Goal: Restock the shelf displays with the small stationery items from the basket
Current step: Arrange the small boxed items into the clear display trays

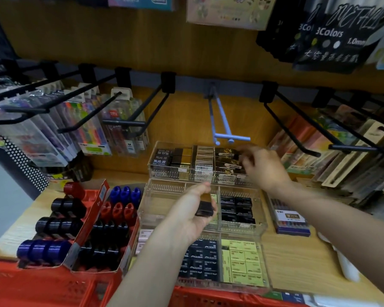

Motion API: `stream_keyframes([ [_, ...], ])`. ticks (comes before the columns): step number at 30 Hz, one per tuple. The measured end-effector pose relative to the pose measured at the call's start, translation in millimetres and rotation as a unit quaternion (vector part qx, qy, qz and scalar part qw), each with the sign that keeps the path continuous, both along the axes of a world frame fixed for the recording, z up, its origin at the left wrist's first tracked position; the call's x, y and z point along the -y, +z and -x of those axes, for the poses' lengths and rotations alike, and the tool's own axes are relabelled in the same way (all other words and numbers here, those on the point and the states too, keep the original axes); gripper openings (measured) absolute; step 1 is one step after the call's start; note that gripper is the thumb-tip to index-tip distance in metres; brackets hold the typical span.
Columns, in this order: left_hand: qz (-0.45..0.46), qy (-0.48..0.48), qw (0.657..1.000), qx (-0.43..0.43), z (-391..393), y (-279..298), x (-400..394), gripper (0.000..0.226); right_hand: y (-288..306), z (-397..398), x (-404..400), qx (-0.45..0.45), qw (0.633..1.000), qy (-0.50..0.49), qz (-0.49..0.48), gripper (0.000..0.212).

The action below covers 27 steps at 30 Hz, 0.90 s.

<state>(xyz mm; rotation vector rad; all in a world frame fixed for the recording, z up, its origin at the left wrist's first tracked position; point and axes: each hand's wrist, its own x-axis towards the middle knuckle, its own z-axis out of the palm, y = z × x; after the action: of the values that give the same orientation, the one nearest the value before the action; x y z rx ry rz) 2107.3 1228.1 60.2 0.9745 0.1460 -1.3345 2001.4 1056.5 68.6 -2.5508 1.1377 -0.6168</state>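
Observation:
A tiered clear acrylic display (262,220) on the wooden shelf holds boxed erasers in compartments. My left hand (191,214) holds a small black and gold eraser box (205,206) above the middle tier. My right hand (261,168) reaches into the right compartment of the top tier, its fingers curled at a black eraser box (227,166) there; the motion blur hides whether it grips it. The red basket (53,286) lies along the bottom edge, below my arms.
Red cardboard trays of black, red and blue tape dispensers (60,227) and sharpeners (120,209) stand at left. A pen set (289,220) lies right of the display. Black peg hooks (142,122) and a blue hook (223,129) jut out above the top tier.

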Motion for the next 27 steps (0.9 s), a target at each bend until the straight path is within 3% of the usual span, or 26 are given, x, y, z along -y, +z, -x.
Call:
stream_keyframes([
  [4, 0.008, 0.009, 1.0, -0.016, 1, -5, -3, 0.027, 6, -5, 7, -0.145, 0.988, 0.042, -0.041, 0.038],
  [11, 0.103, -0.019, 0.994, -0.006, -8, 2, 0, 0.069, -9, -29, 18, -0.067, 0.997, -0.018, -0.034, 0.027],
  [17, 0.094, -0.003, 0.994, 0.056, -14, -7, -5, 0.067, -11, -34, 9, -0.056, 0.997, -0.047, -0.004, 0.028],
  [20, 0.084, 0.011, 0.991, 0.108, -13, -2, -14, 0.063, 1, -14, -35, 0.144, 0.974, 0.008, -0.174, 0.019],
  [23, 0.081, 0.025, 0.985, 0.15, -9, 18, -29, 0.053, 17, 11, -98, 0.214, 0.863, 0.087, -0.448, 0.017],
  [25, 0.084, 0.024, 0.979, 0.184, -4, 33, -45, 0.051, 25, 19, -132, 0.232, 0.835, 0.113, -0.487, 0.015],
  [27, 0.099, 0.024, 0.974, 0.201, 4, 46, -62, 0.048, 34, 22, -157, 0.275, 0.831, 0.09, -0.474, 0.011],
])
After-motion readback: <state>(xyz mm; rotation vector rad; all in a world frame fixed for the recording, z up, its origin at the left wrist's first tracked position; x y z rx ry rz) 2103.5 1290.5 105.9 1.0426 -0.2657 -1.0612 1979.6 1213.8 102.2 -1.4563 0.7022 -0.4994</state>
